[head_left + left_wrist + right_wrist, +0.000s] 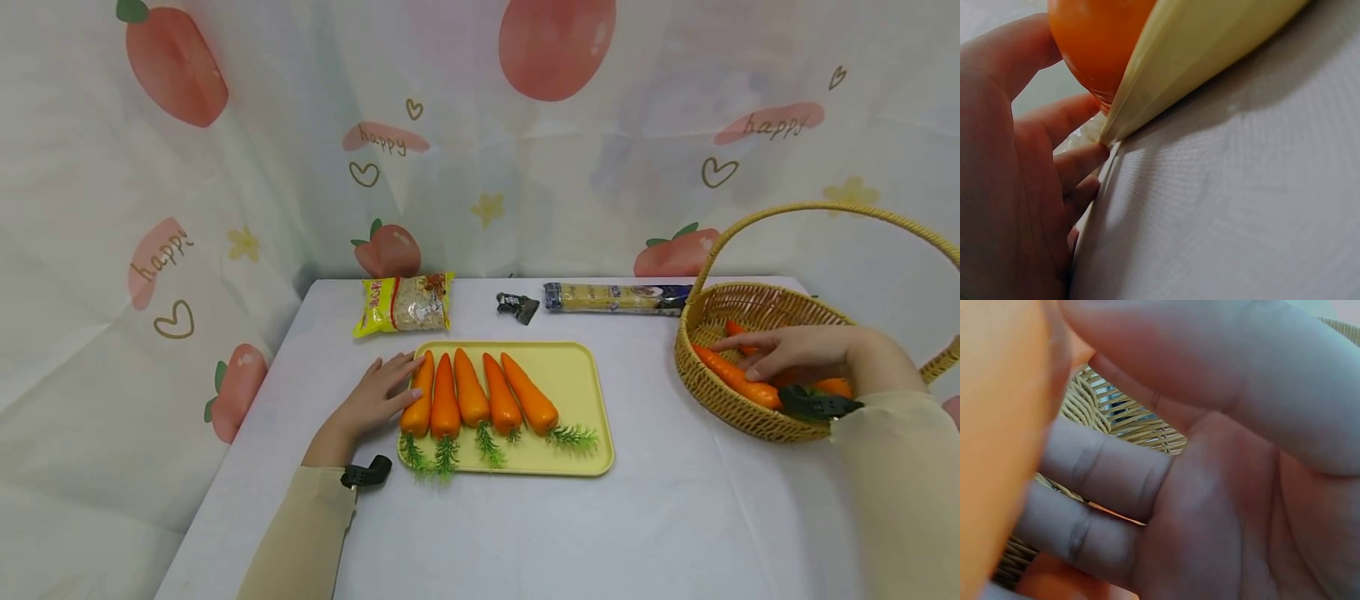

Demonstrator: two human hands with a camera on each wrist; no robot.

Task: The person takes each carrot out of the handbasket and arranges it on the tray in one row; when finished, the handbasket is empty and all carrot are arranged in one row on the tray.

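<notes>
Several orange carrots [470,390] with green tops lie side by side on a pale yellow tray [577,375]. My left hand [378,396] rests at the tray's left edge, thumb and fingers against the leftmost carrot [418,400]; in the left wrist view its fingers [1079,165] touch the tray's rim. To the right, my right hand [802,354] reaches into a wicker basket [697,379] and grips a carrot [738,381] there. The right wrist view has that carrot [1000,425] close up, between thumb and fingers. More carrots lie in the basket, partly hidden under the hand.
Behind the tray lie a yellow bag of food [408,304], a small black packet [517,307] and a long packet of noodles [615,297], whose right end reaches the basket. The basket's tall handle [817,207] arches over the right hand. A printed curtain [465,183] hangs behind the table.
</notes>
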